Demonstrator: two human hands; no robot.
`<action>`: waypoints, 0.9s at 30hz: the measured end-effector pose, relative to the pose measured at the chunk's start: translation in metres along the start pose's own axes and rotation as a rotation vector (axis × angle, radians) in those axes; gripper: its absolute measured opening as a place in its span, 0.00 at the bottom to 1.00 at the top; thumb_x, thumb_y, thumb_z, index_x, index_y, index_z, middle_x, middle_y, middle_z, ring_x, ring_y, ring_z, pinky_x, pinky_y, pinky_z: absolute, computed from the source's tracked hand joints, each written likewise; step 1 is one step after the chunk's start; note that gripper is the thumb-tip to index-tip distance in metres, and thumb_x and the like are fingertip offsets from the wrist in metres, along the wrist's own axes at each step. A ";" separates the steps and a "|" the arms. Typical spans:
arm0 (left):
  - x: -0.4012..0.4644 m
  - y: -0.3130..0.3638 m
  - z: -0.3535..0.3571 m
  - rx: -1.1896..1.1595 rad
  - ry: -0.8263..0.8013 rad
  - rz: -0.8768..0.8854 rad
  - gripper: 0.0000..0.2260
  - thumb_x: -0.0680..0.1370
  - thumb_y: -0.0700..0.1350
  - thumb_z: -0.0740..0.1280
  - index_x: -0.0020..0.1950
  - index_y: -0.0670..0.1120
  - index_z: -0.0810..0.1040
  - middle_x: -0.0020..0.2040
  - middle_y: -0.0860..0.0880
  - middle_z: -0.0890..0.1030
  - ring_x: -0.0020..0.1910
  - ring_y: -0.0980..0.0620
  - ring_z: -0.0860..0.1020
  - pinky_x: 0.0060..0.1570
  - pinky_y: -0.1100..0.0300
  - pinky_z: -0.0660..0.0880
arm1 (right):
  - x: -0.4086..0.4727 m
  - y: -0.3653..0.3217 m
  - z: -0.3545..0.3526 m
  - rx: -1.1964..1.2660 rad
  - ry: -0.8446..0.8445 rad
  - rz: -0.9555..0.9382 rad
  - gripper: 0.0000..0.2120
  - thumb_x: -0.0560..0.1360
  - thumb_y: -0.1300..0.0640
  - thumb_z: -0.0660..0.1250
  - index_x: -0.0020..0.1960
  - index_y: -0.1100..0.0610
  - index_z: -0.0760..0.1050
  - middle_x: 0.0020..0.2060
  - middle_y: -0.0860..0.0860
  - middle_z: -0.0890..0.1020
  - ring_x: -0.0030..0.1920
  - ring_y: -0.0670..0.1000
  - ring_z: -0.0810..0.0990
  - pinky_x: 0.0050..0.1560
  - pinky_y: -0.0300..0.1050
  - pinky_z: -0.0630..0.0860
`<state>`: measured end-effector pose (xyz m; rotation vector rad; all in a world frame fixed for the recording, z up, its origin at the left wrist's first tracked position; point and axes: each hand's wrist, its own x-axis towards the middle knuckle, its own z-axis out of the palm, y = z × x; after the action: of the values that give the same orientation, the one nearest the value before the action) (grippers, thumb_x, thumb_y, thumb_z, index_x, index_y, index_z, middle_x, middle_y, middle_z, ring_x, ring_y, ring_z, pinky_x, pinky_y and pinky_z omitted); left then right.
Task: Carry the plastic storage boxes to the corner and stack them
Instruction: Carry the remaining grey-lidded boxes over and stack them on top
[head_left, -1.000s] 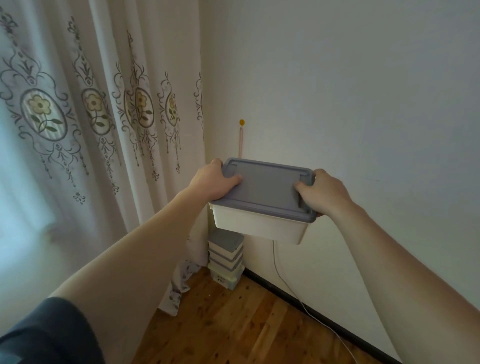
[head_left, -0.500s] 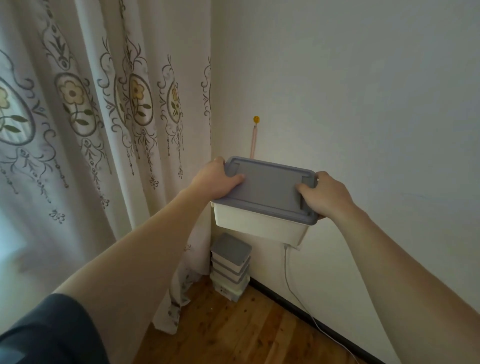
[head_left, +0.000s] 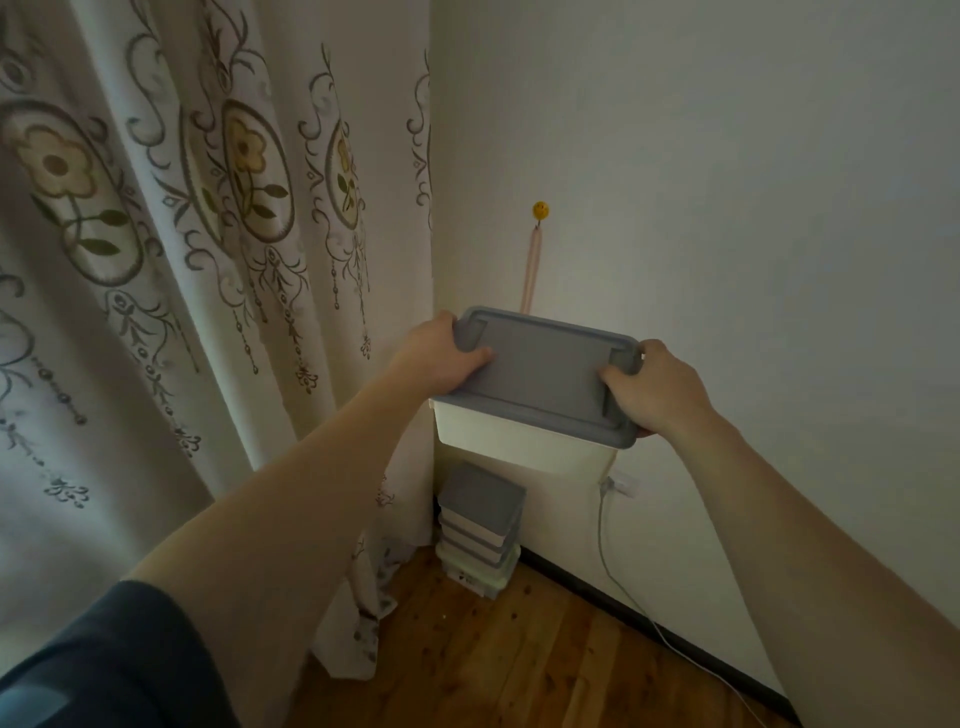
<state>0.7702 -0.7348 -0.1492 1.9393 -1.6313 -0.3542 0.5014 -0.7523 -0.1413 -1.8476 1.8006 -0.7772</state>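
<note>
Carried box: a white rectangular plastic storage box with a grey lid (head_left: 545, 371), held up in the air in front of the room corner, roughly level, its near long side toward the camera
Left hand: the left hand (head_left: 434, 356) grips the left short end of the box; the thumb lies on top of the lid, the other fingers curl under the rim and are hidden
Right hand: the right hand (head_left: 657, 387) grips the right short end; its thumb presses onto the lid by the recessed latch, the rest of its fingers wrap below the edge out of sight
Stack: a pile of white plastic boxes with grey lids (head_left: 480, 527) stands on the floor in the corner, directly below the carried box and well apart from it; how many boxes it has I cannot tell
Floor: wooden plank floor (head_left: 519, 660)
Curtain: a pale curtain with embroidered flower medallions (head_left: 208, 234) hangs on the left, its hem reaching the floor just beside the stack
Wall: a white wall (head_left: 753, 182) with a small yellow hook (head_left: 541, 210); a white cable (head_left: 602, 525) runs from a wall socket (head_left: 621, 483) down to the floor
Sleeve: a dark sleeve (head_left: 104, 670) on the left upper arm
</note>
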 end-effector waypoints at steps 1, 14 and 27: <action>0.009 -0.005 0.006 -0.007 -0.008 -0.001 0.30 0.75 0.63 0.68 0.68 0.45 0.69 0.59 0.46 0.77 0.49 0.48 0.74 0.46 0.54 0.72 | 0.008 0.003 0.007 0.001 -0.005 0.007 0.22 0.76 0.46 0.66 0.65 0.55 0.68 0.48 0.53 0.75 0.40 0.52 0.78 0.22 0.40 0.75; 0.125 -0.045 0.097 -0.033 -0.109 -0.052 0.27 0.76 0.58 0.69 0.69 0.45 0.69 0.62 0.45 0.77 0.57 0.45 0.76 0.51 0.55 0.72 | 0.134 0.056 0.091 -0.015 -0.079 0.060 0.25 0.77 0.47 0.65 0.68 0.58 0.65 0.45 0.52 0.73 0.35 0.49 0.74 0.19 0.38 0.70; 0.208 -0.108 0.197 -0.080 -0.177 -0.153 0.26 0.76 0.55 0.71 0.70 0.46 0.69 0.63 0.47 0.78 0.59 0.45 0.76 0.52 0.57 0.71 | 0.225 0.112 0.184 -0.044 -0.184 0.125 0.25 0.78 0.46 0.63 0.69 0.58 0.63 0.47 0.54 0.77 0.35 0.54 0.78 0.33 0.50 0.80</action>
<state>0.7961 -0.9754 -0.3368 2.0251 -1.5541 -0.6578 0.5384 -0.9947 -0.3326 -1.7523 1.8069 -0.5086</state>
